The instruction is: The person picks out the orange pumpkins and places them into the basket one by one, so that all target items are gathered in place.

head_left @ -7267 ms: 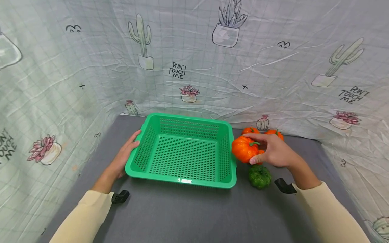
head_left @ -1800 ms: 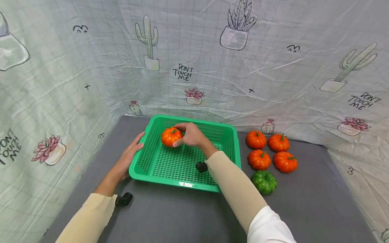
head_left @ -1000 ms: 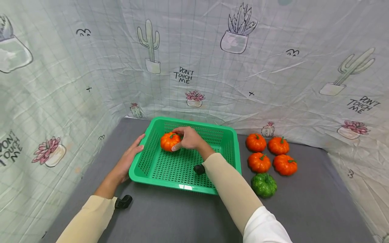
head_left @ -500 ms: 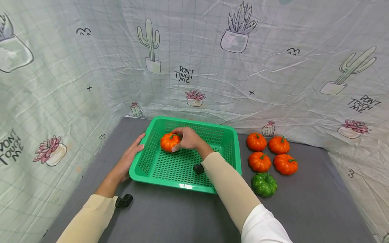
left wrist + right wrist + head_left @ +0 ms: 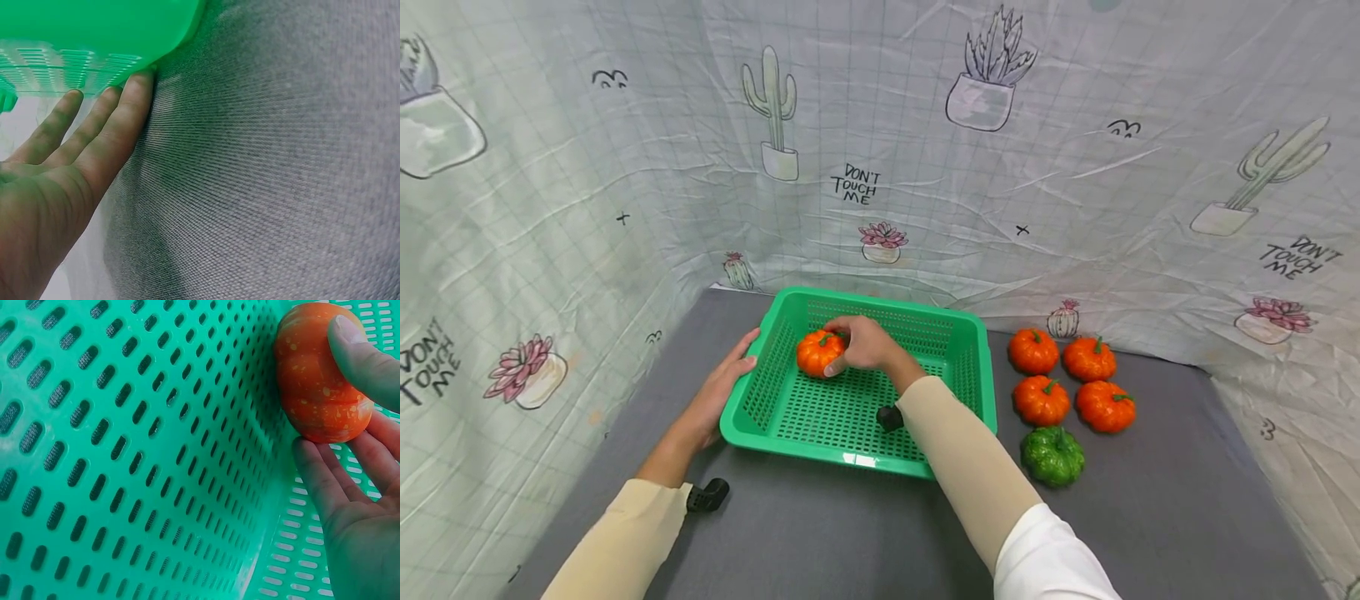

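Observation:
A green perforated plastic basket [image 5: 797, 452] sits on the grey table. Inside its back left part, my right hand [image 5: 868, 343] holds a small orange pumpkin [image 5: 817, 353] low over the basket floor. The right wrist view shows the thumb across the ribbed pumpkin [image 5: 315, 381] and the other fingers around its opposite side, close to the slotted floor. My left hand [image 5: 715, 396] rests against the outside of the basket's left wall. In the left wrist view its fingers [image 5: 119, 125] are extended, with their tips at the basket wall [image 5: 81, 65].
To the right of the basket, several orange pumpkins [image 5: 1033, 351] stand grouped, with a green pumpkin [image 5: 1052, 456] in front of them. A fabric backdrop [image 5: 917, 192] printed with cacti rises behind and beside the table [image 5: 820, 533].
Since the oldest frame, my right hand has carried the orange pumpkin from the basket's right side into its back left part and lowered it. Over the last second, almost nothing has moved.

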A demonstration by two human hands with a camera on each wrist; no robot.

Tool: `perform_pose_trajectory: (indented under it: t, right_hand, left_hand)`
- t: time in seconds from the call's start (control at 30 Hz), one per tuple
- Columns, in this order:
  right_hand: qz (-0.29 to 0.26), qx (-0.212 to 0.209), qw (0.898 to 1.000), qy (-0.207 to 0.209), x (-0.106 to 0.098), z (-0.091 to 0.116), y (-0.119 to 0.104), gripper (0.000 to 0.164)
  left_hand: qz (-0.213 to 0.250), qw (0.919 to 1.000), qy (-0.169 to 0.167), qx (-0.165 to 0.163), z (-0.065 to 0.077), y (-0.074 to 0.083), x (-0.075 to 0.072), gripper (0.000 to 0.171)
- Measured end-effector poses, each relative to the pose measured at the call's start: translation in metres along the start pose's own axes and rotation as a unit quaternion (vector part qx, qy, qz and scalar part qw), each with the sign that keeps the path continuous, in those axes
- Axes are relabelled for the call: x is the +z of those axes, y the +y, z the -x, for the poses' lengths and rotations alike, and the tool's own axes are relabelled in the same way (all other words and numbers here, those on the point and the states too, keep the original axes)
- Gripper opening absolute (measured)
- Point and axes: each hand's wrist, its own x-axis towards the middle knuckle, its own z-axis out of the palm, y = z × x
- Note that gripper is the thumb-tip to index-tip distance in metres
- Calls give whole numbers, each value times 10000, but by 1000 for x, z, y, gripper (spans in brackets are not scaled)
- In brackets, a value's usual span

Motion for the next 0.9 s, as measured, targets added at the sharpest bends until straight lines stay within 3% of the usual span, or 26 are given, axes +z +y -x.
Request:
perform_pose_trajectory:
  t: [0.63,0.9]
  right_hand:
    - [200,-132,9996,-154,0,2,-2,76]
    - [76,84,9999,-39,-19,13,-14,66]
  left_hand:
    - [82,9999,36,-88,1,-2,2,62]
    - [44,9999,50,-104,1,1,1,62]
